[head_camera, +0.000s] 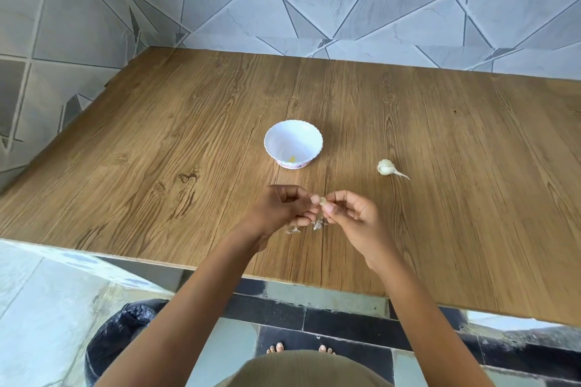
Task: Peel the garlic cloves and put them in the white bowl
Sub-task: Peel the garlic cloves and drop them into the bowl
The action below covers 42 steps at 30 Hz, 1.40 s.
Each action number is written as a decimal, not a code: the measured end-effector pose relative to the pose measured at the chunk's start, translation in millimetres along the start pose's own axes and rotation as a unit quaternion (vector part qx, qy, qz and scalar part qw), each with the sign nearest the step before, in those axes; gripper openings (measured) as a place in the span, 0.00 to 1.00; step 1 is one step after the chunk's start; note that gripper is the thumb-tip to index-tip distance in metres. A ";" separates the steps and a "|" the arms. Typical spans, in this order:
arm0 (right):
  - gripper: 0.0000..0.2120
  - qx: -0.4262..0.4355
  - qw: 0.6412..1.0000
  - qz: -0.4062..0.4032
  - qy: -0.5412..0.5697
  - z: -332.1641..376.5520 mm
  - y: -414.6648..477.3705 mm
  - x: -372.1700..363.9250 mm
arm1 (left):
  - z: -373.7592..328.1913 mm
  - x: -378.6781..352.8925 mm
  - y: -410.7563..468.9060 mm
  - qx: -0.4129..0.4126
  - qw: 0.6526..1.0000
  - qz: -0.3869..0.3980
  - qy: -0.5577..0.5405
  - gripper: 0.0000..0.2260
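Forearms (pixel 195 308) stretch in over the counter (pixel 188 135), left hand (pixel 283 207) and right hand (pixel 352 214) both pinching one garlic clove (pixel 323 200) just short of the white bowl (pixel 317 135) — best nick the skin with a thumbnail and strip it lengthwise

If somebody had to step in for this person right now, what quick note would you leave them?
Left hand and right hand: both pinch one garlic clove between them, over the table.
White bowl: behind the hands, one small yellowish piece inside, probably a peeled clove.
Garlic bulb: on the table, right of the bowl.
Peel scraps: on the table under the hands.
Left to do: finish this clove, drop it in, then the bulb's remaining cloves.
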State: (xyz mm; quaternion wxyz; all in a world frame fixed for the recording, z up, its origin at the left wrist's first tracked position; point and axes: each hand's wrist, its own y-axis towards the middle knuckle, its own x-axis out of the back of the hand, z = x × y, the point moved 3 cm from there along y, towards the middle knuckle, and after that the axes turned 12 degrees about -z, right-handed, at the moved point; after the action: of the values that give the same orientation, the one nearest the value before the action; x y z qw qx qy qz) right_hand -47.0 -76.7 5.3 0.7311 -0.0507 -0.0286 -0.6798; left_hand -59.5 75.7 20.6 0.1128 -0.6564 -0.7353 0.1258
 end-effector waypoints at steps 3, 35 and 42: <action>0.03 0.029 0.999 0.026 -0.034 1.9 0.1 0.1 | -3.8 0.3 -0.1 -0.020 1.000 -0.002 0.016 0.04; 0.02 0.397 0.888 -0.101 -0.208 4.8 -3.9 -1.5 | 6.0 -11.4 -0.9 0.070 0.994 -0.034 -0.074 0.10; 0.03 0.043 0.999 -0.006 0.008 -3.8 -2.1 2.4 | 10.1 -13.2 -2.1 0.002 0.998 -0.033 -0.045 0.08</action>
State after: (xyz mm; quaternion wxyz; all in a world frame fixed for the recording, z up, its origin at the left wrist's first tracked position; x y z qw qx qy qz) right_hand -49.0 -79.6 1.9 0.7289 -0.0137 -0.0528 -0.6824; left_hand -63.4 62.0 11.7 0.0848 -0.6252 -0.7606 0.1531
